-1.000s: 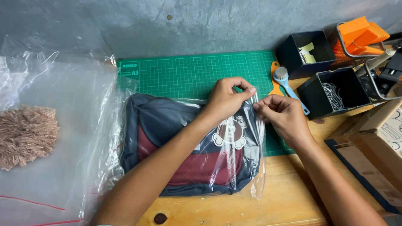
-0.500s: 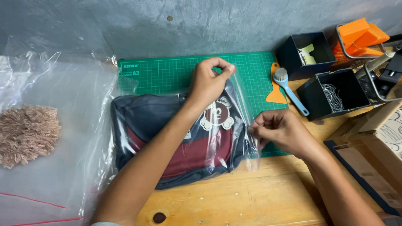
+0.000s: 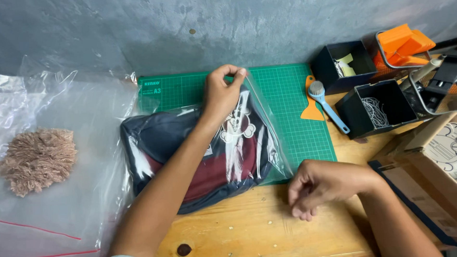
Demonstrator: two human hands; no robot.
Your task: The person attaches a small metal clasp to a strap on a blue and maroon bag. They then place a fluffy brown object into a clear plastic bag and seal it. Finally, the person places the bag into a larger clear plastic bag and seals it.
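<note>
- Far left of the green cutting mat, a fluffy tan tuft lies under or inside loose clear plastic sheeting; that slack film could drag or snag if the bagged garment slides that way.
- On the mat's left half, overhanging its near edge onto the wooden worktop, lies the clear bag holding a folded dark navy and maroon garment with a pale print.
- The left hand reaches across the garment to the bag's far corner; its grip is a closed pinch of thumb and fingertips on the thin film. My judgement: so small a hold on slippery plastic may slip, or stretch and tear the film.
- Just off the mat's near right corner, the right hand rests on the worktop, fingers curled loosely; whether it holds anything I cannot tell. With nothing seen pinning the bag's near edge, the mouth could wrinkle or spring open.
- Right of the mat sit an orange scraper, a blue brush, two dark open boxes and cardboard cartons, crowded enough for an elbow to knock.
- Behind the mat rises a mottled grey wall; the light is even.
</note>
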